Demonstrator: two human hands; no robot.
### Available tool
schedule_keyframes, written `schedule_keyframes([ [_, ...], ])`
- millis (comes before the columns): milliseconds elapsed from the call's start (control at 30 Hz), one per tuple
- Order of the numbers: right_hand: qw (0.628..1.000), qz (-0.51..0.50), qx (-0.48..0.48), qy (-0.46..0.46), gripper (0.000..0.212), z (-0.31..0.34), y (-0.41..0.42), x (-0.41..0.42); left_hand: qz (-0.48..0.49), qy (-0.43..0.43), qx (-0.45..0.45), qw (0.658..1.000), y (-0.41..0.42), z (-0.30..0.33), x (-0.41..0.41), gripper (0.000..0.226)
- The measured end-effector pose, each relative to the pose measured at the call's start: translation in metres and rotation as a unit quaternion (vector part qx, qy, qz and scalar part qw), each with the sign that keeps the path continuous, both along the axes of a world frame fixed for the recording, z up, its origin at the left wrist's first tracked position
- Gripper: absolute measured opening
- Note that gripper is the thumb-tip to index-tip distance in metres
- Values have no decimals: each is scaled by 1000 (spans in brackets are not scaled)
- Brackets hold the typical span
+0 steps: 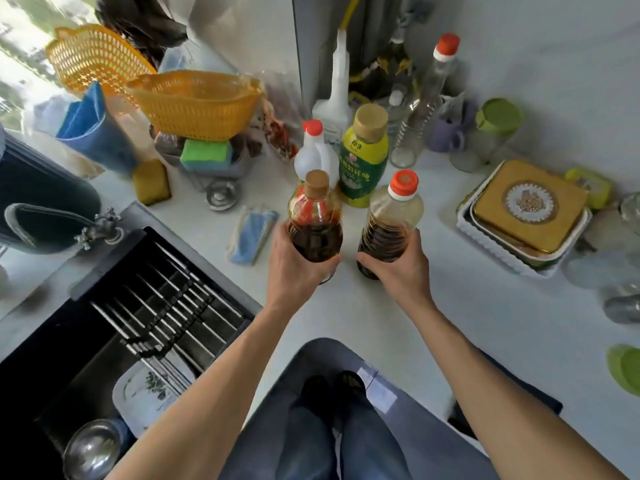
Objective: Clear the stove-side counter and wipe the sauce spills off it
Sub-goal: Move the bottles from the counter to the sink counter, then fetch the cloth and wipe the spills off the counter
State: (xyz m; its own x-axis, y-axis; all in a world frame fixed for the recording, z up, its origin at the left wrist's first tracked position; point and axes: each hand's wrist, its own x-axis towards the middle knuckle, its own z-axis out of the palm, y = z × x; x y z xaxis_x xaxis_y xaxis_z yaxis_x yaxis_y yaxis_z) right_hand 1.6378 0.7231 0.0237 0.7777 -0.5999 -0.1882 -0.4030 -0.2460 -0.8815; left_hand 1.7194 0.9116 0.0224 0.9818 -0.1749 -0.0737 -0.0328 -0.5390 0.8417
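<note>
My left hand (294, 268) grips a dark sauce bottle with a tan cap (313, 220) around its lower body. My right hand (398, 268) grips a second bottle with an orange-red cap (393, 216), about half full of brown liquid. Both bottles stand upright at the middle of the white counter (381, 313). Just behind them are a yellow-green bottle with a tan cap (363, 157) and a small white jug with a red cap (315, 154). A blue cloth (252, 233) lies on the counter left of my left hand.
A black sink (138, 306) with a wire rack, a plate and a steel bowl lies at the left. Orange baskets (194, 102), sponges and a blue cup crowd the back left. A gold tin in a white tray (526, 213), jars and glass bottles stand at the right.
</note>
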Motion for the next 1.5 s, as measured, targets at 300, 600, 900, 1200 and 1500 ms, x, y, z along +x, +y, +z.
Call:
schedule_keyframes([
  [300, 1000, -11, 7, -4, 85, -22, -13, 14, 10, -7, -21, 1000, -5, -21, 11, 105],
  [600, 997, 49, 12, 62, 96, -8, -17, -37, 8, 37, -2, 999, 4, -3, -8, 115],
  [900, 979, 12, -90, 181, 56, -9, 11, -235, -81, 130, 66, 986, 36, -15, -143, 49],
  [1200, 940, -62, -190, 276, 70, -33, 6, -304, -476, -6, 151, 866, -47, -27, -197, 42],
  [1500, 900, 41, -287, 324, 93, -80, -6, -292, -546, -115, 312, 769, -95, -70, -219, 66],
])
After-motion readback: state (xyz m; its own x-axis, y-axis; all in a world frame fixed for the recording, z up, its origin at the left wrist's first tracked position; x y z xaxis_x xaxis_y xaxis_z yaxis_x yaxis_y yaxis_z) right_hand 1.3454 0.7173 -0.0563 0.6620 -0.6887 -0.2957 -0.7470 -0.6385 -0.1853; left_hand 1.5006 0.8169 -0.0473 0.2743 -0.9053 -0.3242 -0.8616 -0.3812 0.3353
